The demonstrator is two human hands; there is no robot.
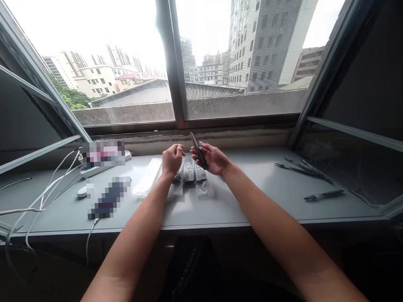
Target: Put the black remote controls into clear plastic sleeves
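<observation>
My right hand (216, 159) is closed round a slim dark phone-like object (198, 150), tilted and seen nearly edge-on, so its exact kind does not show. To the left of it, my left hand (174, 160) is raised over the desk with its fingers curled and the tips together. Whether anything small is pinched there is hidden. Beneath and between both hands lie several clear plastic packets (189, 170) with dark contents, side by side on the desk. Beside my left forearm is a stack of white or clear plastic sleeves (148, 178).
The grey desk (263, 184) runs along a window. At left are a white power strip (104, 167), cables (42, 203), a white mouse-like item (82, 192) and a blurred-out dark device (106, 200). At right lie several pens or thin tools (304, 168) and another pen-like tool (323, 195).
</observation>
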